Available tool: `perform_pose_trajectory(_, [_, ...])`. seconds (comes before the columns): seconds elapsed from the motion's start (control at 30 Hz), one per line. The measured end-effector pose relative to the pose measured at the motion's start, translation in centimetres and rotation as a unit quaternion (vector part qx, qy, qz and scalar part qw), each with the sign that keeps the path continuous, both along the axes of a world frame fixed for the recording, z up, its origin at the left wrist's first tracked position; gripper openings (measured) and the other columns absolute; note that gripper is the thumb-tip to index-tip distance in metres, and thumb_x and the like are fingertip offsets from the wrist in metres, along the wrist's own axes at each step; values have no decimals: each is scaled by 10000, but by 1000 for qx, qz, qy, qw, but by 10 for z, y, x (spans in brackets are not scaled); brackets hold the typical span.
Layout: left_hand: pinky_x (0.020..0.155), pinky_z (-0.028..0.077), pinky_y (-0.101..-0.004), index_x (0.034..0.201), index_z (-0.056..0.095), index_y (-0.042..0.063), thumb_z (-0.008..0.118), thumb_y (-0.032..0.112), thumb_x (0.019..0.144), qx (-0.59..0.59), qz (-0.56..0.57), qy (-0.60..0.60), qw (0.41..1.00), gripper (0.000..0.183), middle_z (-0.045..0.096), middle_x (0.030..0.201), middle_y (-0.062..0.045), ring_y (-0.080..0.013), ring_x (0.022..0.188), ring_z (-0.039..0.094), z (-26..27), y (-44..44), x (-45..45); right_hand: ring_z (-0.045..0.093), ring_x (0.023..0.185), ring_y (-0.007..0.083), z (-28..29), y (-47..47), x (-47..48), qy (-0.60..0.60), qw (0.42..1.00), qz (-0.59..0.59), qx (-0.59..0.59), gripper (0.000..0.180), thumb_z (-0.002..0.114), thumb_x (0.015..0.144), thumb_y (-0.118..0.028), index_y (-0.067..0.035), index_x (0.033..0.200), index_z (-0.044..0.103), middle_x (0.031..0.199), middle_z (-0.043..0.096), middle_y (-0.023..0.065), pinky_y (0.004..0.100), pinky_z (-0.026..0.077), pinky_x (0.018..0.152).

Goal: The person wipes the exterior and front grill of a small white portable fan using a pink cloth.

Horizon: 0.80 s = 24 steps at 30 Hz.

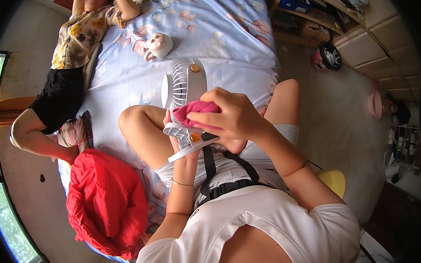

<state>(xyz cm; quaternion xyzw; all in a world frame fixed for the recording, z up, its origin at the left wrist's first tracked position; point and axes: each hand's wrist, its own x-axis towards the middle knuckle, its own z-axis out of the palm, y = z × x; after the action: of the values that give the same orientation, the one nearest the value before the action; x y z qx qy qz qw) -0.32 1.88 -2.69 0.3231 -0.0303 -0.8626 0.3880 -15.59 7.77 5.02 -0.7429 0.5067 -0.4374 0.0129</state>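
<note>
A small white clip-on fan (189, 80) is held up over my crossed legs, its grille turned to the left. My left hand (187, 147) supports it from beneath, around the neck and clip; part of that grip is hidden behind the fan. The fan's clip base (185, 136) bears an orange round piece and points toward me. In my right hand (233, 114) is a folded pink cloth (196, 112), pressed against the fan just above the clip.
I sit on a bed with a blue floral sheet (117, 84). A white lidded mug (159, 45) stands beyond the fan. Red fabric (106, 199) is heaped at left, and another person (78, 42) lies farther up. Shelves (315, 13) and a bin (327, 57) are at right.
</note>
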Motion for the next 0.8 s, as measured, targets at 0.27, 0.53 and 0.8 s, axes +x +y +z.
perform_pose_trajectory(0.27, [406, 482, -261, 1078, 569, 64, 476, 596, 840, 3, -66, 29, 997, 591, 637, 792, -118, -225, 562, 612, 8, 0, 7, 617, 736, 226, 4, -7, -12, -58, 989, -133, -37, 313, 739, 727, -134, -148, 1028, 653, 929, 558, 69, 327, 521, 606])
perform_pose_trajectory(0.53, [603, 582, -316, 1134, 584, 74, 482, 488, 877, -24, -113, 245, 963, 498, 632, 1037, -215, -285, 884, 661, -11, -3, 8, 614, 762, 267, 3, -24, -38, -124, 964, -234, -27, 230, 669, 815, -156, -113, 1038, 636, 924, 575, 92, 341, 507, 640])
perform_pose_trajectory(0.8, [529, 515, -293, 1060, 591, 110, 440, 559, 875, 33, 5, -18, 999, 509, 644, 844, -61, -181, 645, 622, 20, 4, -13, 611, 748, 236, 18, -5, 4, -116, 990, -67, 32, 313, 736, 730, -141, -147, 1032, 651, 931, 560, 82, 329, 516, 623])
